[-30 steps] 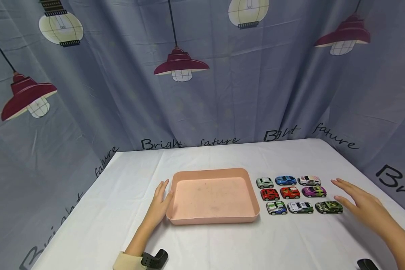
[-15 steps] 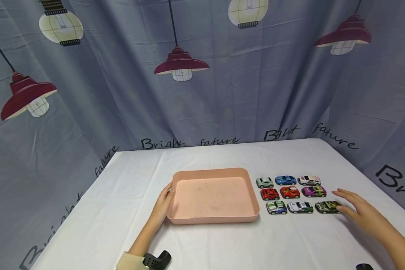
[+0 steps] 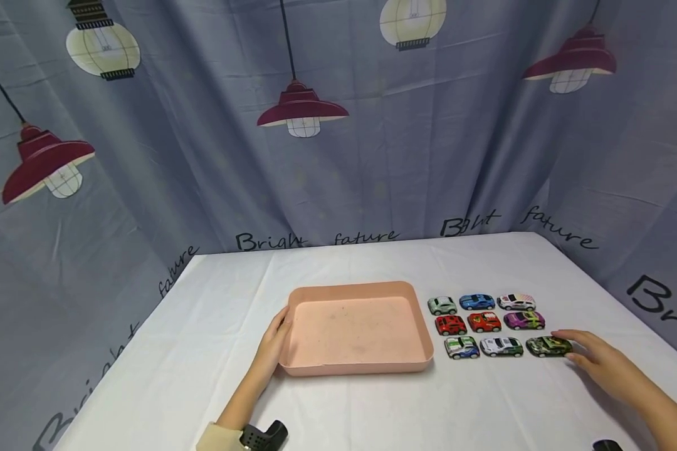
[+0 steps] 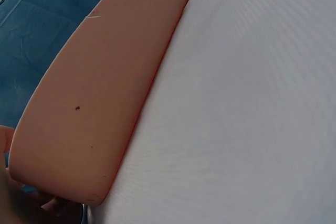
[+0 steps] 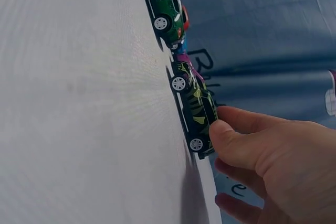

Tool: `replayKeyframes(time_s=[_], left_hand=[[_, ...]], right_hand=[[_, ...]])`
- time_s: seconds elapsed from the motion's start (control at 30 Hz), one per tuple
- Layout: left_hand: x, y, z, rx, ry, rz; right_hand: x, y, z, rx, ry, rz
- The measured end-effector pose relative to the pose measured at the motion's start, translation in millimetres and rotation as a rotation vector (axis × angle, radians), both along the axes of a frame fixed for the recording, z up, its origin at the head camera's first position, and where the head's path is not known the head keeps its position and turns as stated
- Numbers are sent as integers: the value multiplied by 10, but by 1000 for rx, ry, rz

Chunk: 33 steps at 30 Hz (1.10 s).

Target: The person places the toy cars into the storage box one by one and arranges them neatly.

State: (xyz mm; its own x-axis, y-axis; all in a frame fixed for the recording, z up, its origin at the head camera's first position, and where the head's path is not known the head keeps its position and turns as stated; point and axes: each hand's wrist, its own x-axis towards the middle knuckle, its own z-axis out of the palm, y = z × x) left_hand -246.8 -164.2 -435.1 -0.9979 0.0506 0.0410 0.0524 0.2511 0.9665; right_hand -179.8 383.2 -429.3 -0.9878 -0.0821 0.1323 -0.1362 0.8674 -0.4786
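Observation:
A shallow peach-pink tray (image 3: 361,368) lies on the white-covered table. At its left wall my left hand (image 3: 272,347) grips the side; in the left wrist view the tray wall (image 4: 89,98) fills much of the picture and hides part of the fingers. To the right, my right hand (image 3: 609,366) pinches the back end of a green camouflage toy car (image 3: 547,346), thumb on the near side and index finger on the far side. In the right wrist view that toy car (image 5: 195,111) stands with its wheels at the tablecloth.
Several other toy cars stand in rows between tray and right hand, among them a white and green one (image 3: 502,346), a purple one (image 3: 524,320) and a blue one (image 3: 477,302). A grey-blue curtain (image 3: 372,175) hangs behind the table.
My right hand has come down and in to the camouflage toy car, and its thumb and index finger have closed on it. My left hand has moved against the tray's side and taken hold.

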Motion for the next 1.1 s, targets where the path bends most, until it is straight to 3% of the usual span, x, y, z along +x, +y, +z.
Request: replayKeyframes(time_s=[0.5,0.83,1.1], left_hand=[[-68,11,31,-12,-18,-53],[-39,-11,6,-19,-21,-64],[-15,7,-48,-11,-22,-61]], right_hand=[[-89,2,-22,41,-39,-2],[-148,-42,-32,127,-16,-2],[-114,-53,-27,75,-30,9]])
